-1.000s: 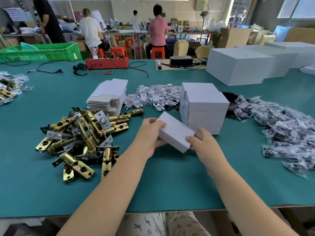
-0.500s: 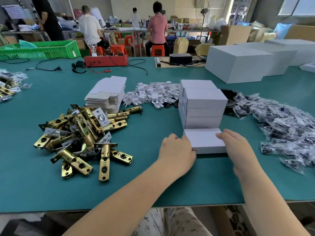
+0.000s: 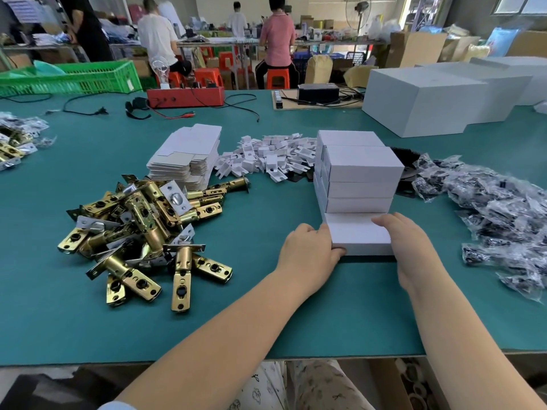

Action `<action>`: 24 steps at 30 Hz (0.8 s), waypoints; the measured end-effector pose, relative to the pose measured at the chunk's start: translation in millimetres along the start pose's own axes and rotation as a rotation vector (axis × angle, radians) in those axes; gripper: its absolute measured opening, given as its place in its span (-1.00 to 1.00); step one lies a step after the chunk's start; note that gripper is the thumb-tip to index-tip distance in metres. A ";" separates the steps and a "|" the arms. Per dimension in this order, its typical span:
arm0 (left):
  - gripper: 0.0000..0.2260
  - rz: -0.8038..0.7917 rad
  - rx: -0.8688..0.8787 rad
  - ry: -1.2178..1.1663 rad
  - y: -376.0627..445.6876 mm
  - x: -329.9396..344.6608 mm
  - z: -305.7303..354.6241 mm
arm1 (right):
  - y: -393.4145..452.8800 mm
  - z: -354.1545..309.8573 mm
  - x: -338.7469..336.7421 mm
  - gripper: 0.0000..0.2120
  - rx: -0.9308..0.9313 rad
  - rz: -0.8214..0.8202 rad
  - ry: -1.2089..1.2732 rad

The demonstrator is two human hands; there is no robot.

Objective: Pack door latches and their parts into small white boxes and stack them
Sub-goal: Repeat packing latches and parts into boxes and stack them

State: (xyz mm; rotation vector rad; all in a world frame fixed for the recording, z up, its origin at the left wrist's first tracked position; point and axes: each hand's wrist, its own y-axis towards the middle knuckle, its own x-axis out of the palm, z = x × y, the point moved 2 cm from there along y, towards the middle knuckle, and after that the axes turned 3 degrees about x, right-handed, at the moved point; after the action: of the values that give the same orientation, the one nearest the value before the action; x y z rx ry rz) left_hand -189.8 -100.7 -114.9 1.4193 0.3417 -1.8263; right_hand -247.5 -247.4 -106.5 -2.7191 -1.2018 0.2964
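Both hands flank the small white box point(image 3: 359, 232): the left hand point(image 3: 310, 253) curls round its left end, thumb on the front corner, while the right hand point(image 3: 411, 247) lies with straight fingers along its right end. Its long axis runs across the worktop point(image 3: 266, 315), near the front edge, butted against the stack of boxes point(image 3: 359, 176) behind. It looks plain, closed, square-edged.

On the desk point(image 3: 266, 315), a box point(image 3: 358, 235) lies directly in front of the box stack point(image 3: 359, 173). The latches point(image 3: 142, 229) lie to the left, flat cartons point(image 3: 186, 155) and inserts point(image 3: 266, 156) behind, bagged parts point(image 3: 497, 214) to the right.
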 end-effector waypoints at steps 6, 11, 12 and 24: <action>-0.63 0.008 0.005 0.028 4.4 4.9 -1.3 | 11.2 -3.9 4.9 -0.94 0.061 0.004 0.013; -0.62 -0.001 -0.022 0.044 10.5 4.7 -3.0 | 17.9 -11.3 10.9 -0.89 0.092 0.034 0.061; -0.63 -0.004 -0.027 0.046 10.6 4.2 -3.3 | 18.4 -11.2 11.8 -0.90 0.081 0.044 0.054; -0.69 -0.026 -0.032 -0.154 3.4 6.1 -13.4 | 19.6 1.8 7.4 -0.59 -0.115 0.172 -0.014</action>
State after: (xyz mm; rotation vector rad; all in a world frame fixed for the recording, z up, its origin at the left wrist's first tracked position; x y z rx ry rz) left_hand -178.4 -97.0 -124.2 1.2490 0.3110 -1.9289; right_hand -229.0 -254.9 -113.4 -2.9312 -1.0191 0.2745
